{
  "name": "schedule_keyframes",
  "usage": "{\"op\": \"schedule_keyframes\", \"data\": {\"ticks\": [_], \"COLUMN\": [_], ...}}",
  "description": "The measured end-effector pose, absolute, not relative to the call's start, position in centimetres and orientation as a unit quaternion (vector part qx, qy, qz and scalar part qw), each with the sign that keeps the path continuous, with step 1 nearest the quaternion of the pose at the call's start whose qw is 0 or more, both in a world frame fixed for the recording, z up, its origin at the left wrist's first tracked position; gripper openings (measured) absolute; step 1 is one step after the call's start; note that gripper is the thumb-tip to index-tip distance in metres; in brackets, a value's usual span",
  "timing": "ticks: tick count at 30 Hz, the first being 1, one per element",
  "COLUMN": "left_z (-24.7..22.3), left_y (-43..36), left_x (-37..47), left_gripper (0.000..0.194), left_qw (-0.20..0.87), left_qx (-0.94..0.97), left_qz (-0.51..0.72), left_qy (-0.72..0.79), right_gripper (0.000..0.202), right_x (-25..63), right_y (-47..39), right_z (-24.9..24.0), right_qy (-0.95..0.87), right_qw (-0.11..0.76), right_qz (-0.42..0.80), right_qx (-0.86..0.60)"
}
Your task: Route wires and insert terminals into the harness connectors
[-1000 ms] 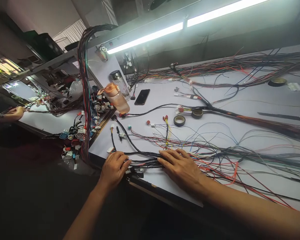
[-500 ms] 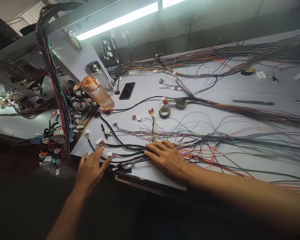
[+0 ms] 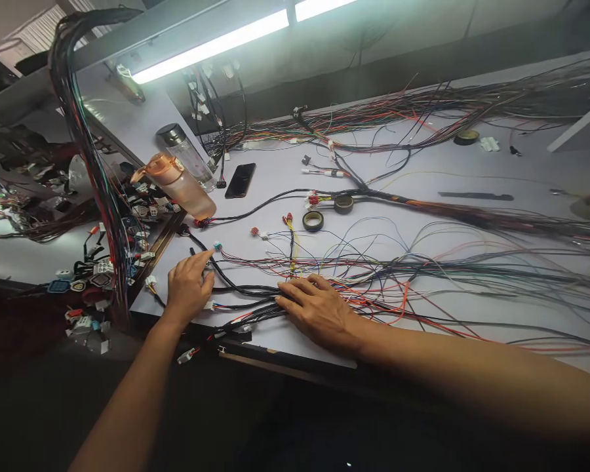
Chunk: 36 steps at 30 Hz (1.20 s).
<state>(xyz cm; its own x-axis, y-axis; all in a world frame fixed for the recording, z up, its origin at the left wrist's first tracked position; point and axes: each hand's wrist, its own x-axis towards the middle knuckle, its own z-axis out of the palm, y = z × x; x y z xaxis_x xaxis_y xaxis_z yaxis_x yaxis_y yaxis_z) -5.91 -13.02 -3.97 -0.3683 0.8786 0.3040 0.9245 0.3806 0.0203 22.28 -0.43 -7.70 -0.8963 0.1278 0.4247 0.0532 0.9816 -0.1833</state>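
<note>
My right hand [image 3: 317,311] lies on a bundle of black-wrapped cables and loose coloured wires, fingers resting over them near the table's front edge. My left hand [image 3: 189,285] is over the left ends of the cable branches, fingers bent toward a small teal connector [image 3: 217,246]; what its fingertips hold, if anything, is hidden. Just below it is a white connector [image 3: 209,305] on a branch. Another white connector [image 3: 150,280] lies to its left. A white connector with a red wire [image 3: 187,356] hangs past the front edge.
An orange-lidded bottle [image 3: 181,187], a clear bottle [image 3: 189,154] and a phone [image 3: 240,180] are at the back left. Black tape rolls [image 3: 313,221] lie mid-table. A second harness [image 3: 403,198] runs rightward. A thick wire bundle [image 3: 86,151] hangs at the left.
My left hand has moved up and right, from the table edge onto the cable ends. A white connector now hangs over the front edge. My right hand stays on the bundle. The view has shifted slightly.
</note>
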Motion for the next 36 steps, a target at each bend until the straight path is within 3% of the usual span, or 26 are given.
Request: {"op": "schedule_keyframes", "data": {"ticks": [7,14,21,25,30,36], "left_z": [-4.0,-3.9,-4.7,-4.4,-4.5,-6.8], "left_y": [-10.4,-9.7,-6.1,-7.5,-12.0,-14.4], "left_x": [-6.1,-7.2,-7.4,-6.8,-2.2,4.3], "left_gripper": [0.02,0.018,0.027,0.049,0.028,0.064], "left_qw": [0.075,0.167,0.109,0.081,0.127,0.107], "left_qx": [-0.604,-0.601,-0.516,-0.484,-0.536,-0.697], "left_qz": [-0.082,-0.106,-0.087,-0.093,-0.176,-0.09], "left_qy": [-0.789,-0.774,-0.845,-0.866,-0.816,-0.703], "right_gripper": [0.026,0.026,0.024,0.025,0.028,0.03], "right_x": [22.3,22.0,22.1,22.2,22.0,22.1], "right_y": [-0.2,-0.2,-0.2,-0.2,-0.3,-0.1], "right_z": [-7.6,-7.8,-7.5,-7.5,-7.4,-6.4], "right_qy": [-0.967,-0.969,-0.97,-0.972,-0.973,-0.978], "right_qw": [0.228,0.225,0.22,0.208,0.205,0.155], "right_qz": [0.1,0.097,0.089,0.096,0.099,0.133], "right_qx": [-0.044,-0.047,-0.05,-0.043,-0.043,-0.049]}}
